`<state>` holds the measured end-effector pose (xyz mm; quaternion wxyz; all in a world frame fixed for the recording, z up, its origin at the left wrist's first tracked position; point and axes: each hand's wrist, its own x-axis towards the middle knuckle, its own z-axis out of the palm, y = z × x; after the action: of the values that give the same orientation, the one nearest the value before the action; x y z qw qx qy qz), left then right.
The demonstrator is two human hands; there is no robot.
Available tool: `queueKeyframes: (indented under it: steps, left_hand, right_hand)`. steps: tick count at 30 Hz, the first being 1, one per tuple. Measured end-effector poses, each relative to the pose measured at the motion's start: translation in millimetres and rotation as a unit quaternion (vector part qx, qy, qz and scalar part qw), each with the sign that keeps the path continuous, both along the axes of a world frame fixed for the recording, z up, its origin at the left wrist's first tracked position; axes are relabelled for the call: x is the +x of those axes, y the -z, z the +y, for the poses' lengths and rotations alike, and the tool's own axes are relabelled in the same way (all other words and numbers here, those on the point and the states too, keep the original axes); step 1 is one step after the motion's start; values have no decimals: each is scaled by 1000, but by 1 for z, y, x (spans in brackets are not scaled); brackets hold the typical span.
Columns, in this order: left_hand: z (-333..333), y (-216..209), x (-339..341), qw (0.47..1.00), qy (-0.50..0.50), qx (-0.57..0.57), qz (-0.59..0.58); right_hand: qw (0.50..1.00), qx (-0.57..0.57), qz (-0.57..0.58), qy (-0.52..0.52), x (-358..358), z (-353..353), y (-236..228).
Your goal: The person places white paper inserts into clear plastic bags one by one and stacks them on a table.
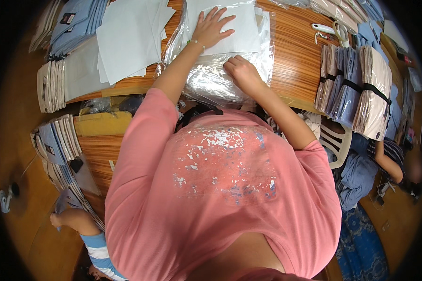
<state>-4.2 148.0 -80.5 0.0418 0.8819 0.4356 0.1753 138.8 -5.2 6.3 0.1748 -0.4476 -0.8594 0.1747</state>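
Note:
My left hand (211,31) lies flat with spread fingers on a white sheet (243,35) at the table's far middle. The sheet rests on or inside a pile of clear plastic bags (206,77), whose glossy, wrinkled near part hangs toward my body. Close to the sheet's near edge, my right hand (244,74) is closed, fingers curled and pinching at the clear plastic. Its fingertips are partly hidden, so how much plastic they hold does not show.
Loose white sheets (129,40) lie left of the bags, beside folded blue shirts (77,23). Strapped bundles of bagged shirts (372,89) stand at the right edge, near scissors (342,33). Other people sit low on both sides, one with a striped sleeve (101,253). A white plastic chair (336,143) is at right.

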Motion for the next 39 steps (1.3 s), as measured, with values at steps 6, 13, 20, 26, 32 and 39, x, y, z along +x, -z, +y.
queueKeyframes:
  steps: [6, 13, 20, 26, 32, 39]
  left_hand:
    - [4, 5, -4, 1000, -17, -2, -19]
    - [11, 2, -7, 1000, -13, -11, -12]
    - [-18, -64, -42, 956, 110, -125, -242]
    - [-168, -94, -90, 972, 170, -163, -16]
    - [-188, -65, -108, 962, 65, -216, -151]
    - [-183, -61, -98, 905, -99, -336, -240]
  right_hand:
    - [998, 10, 59, 23, 4, -50, 22]
    - [981, -29, 176, 73, -1, -87, 29]
    - [851, -284, 425, 120, 16, -90, 15]
    - [994, 11, 95, 58, 67, -78, 9]
    - [997, 25, 65, 29, 89, -70, 40]
    - [994, -22, 74, 81, 79, -67, 16]
